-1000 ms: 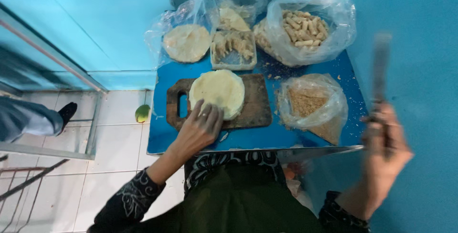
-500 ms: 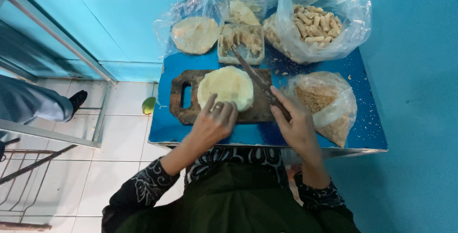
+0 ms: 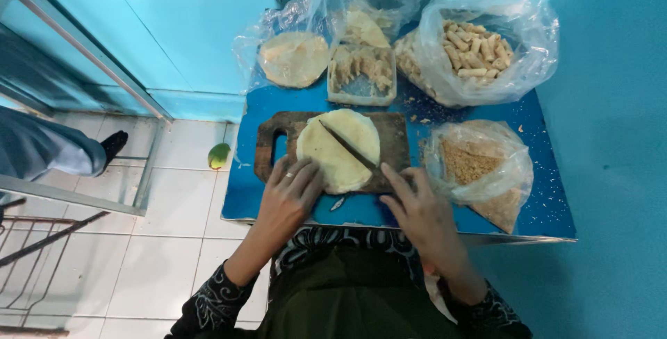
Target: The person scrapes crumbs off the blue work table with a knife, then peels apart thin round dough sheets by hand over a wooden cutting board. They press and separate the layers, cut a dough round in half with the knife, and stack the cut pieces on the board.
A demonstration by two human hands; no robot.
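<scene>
Head view, looking straight down at a small blue table set against a turquoise wall.

Counted: one dark wooden cutting board with a handle hole at its left end; one stack of pale round wrappers on it, at the middle of the table; one knife laid diagonally across the stack, tip far-left, handle end near-right. Four clear plastic bags and one clear plastic tub along the far and right parts of the table. One green fruit on the white tiled floor left of the table.

Containers: far-left bag with a round flat stack of wrappers; behind the tub, a smaller bag with folded pale pieces; the square tub with beige pieces, kind not clear; far-right large bag full of small rolled sticks; right bag just beside the board, with brown crumbs over a flat triangular piece.

Hands: left hand flat, fingers loosely spread, fingertips pressed on the near-left edge of the wrapper stack, a ring on one finger. Right hand at the near-right corner of the board, index finger stretched toward the knife's handle end, other fingers curled; grip on the handle hidden, so cannot tell whether closed round it. Patterned dark sleeves on both forearms.

Far left, another person's leg and dark shoe beside a metal frame.
</scene>
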